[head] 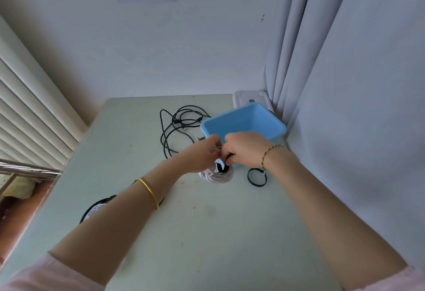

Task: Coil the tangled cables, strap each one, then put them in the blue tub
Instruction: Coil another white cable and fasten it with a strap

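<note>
The right hand (246,148) pinches the end of a black strap (222,167) between curled fingers, and the strap runs down round a white cable coil (216,177). The left hand (202,154) grips that same coil from the other side, fingers closed over its top. The two hands meet knuckle to knuckle, and how far the strap is fastened is hidden behind them. The coil hangs from the hands just in front of the blue tub (243,123), at its near wall; its lower loops are at or just above the table (207,233), and contact cannot be told.

A twisted gold bracelet (269,155) sits on the right wrist, beside the tub's near corner, and a plain gold bangle (149,193) circles the left forearm, well in front of the tub.

A loose black strap loop (256,177) lies on the table just in front of the tub, under the right wrist. A tangled black cable (179,125) sprawls in uneven loops on the table on the left of the tub, its nearest strands reaching the tub's left wall. Well in front of the tub and to its left, another coil (94,210), pale with a dark edge, shows partly from under the left forearm.

Behind the tub a white lid (250,97) lies flat against the wall, with a grey curtain (322,61) hanging on the tub's right side.
</note>
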